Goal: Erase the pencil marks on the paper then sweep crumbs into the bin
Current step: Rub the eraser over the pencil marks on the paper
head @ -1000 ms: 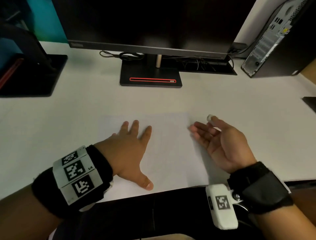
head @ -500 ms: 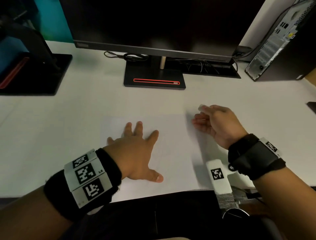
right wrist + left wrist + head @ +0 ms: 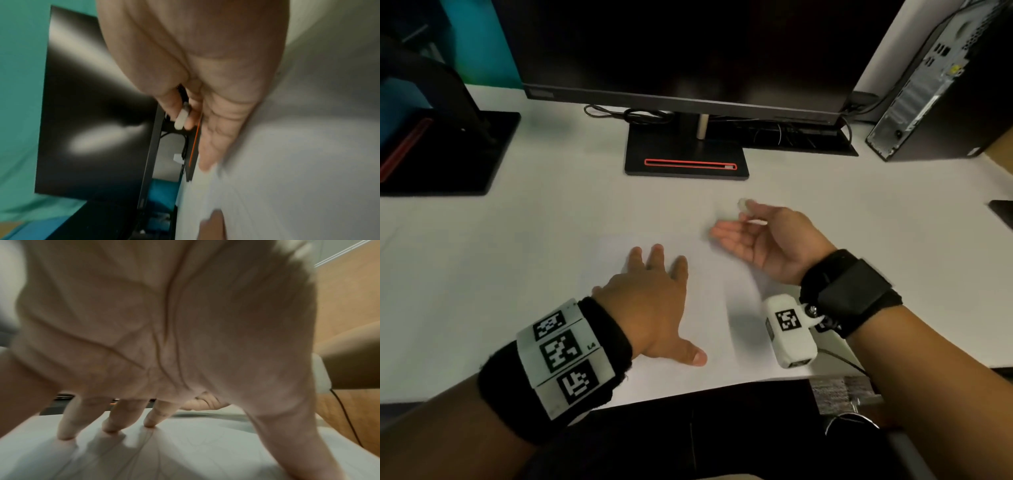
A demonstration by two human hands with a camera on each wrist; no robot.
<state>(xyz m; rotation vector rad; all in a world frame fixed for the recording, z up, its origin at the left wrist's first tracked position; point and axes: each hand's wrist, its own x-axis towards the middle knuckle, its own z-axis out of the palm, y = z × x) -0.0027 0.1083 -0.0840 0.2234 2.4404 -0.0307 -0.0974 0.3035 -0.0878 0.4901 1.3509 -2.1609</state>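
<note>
A white sheet of paper [image 3: 709,308] lies on the white desk [image 3: 517,240] near its front edge; faint pencil lines show on the paper [image 3: 185,451] in the left wrist view. My left hand [image 3: 650,301] presses flat on the sheet, fingers spread. My right hand [image 3: 760,233] hovers at the sheet's far right corner, turned on its edge with palm facing left. Its thumb and forefinger pinch a small white eraser [image 3: 742,204], seen also as a white eraser [image 3: 182,118] in the right wrist view, while the other fingers stretch out. No bin is in view.
A black monitor [image 3: 688,51] on a stand with a red-trimmed base [image 3: 686,161] stands behind the paper. A computer tower [image 3: 941,85] is at the back right, a second black stand [image 3: 448,147] at the back left. A dark object [image 3: 1003,210] lies at the right edge.
My right hand moved away from me along the sheet's right side, then rolled back palm-left with fingers extended. The eraser stays pinched. The left hand keeps pressing the paper.
</note>
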